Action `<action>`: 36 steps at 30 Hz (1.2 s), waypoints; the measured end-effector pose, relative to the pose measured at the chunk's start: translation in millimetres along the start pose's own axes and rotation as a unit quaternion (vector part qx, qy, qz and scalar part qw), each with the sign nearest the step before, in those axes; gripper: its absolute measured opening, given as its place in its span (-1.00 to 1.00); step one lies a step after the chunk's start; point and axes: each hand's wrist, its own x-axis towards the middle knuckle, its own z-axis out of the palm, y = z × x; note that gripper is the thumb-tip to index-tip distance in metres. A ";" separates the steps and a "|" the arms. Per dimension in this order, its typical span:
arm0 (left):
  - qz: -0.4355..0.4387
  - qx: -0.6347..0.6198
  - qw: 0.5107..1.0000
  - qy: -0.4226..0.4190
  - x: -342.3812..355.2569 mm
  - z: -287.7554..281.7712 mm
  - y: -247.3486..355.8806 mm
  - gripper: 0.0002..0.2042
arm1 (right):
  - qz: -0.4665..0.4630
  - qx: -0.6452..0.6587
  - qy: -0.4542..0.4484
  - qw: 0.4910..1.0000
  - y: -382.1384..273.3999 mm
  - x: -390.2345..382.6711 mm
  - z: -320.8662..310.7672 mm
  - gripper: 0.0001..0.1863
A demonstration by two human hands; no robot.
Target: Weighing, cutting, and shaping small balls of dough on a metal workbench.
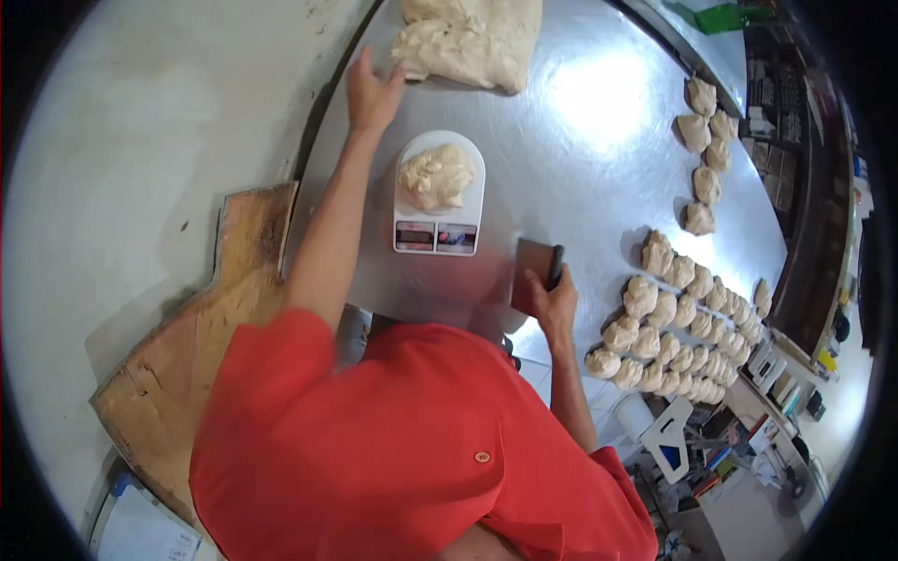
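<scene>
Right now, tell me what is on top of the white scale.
A lump of dough sits on the white scale, its front panels uncovered; the surface beneath the dough is hidden.

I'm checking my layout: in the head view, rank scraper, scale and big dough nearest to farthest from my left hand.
1. Big dough, just right of your left hand.
2. Scale, below and right of that hand.
3. Scraper, in your right hand.

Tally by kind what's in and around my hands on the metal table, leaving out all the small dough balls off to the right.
Large dough mass, beside your left hand: 1
Dough lump, on the scale: 1
White digital scale: 1
Scraper, in your right hand: 1
Total: 4
</scene>
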 end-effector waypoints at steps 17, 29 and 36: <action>-0.262 -0.219 0.940 0.009 -44.7 3.0 -6.2 -0.73 | -0.501 -0.337 -0.027 0.797 -295.4 218.6 109.7 -0.76; -0.197 -0.469 0.838 -0.198 -91.3 -86.6 83.3 -0.68 | -0.267 -0.302 0.057 0.913 -89.1 176.1 -23.6 -0.74; 0.306 0.226 0.925 0.004 -119.7 -58.4 51.8 -0.66 | -0.159 -0.251 0.124 0.947 -6.1 90.1 -39.8 -0.73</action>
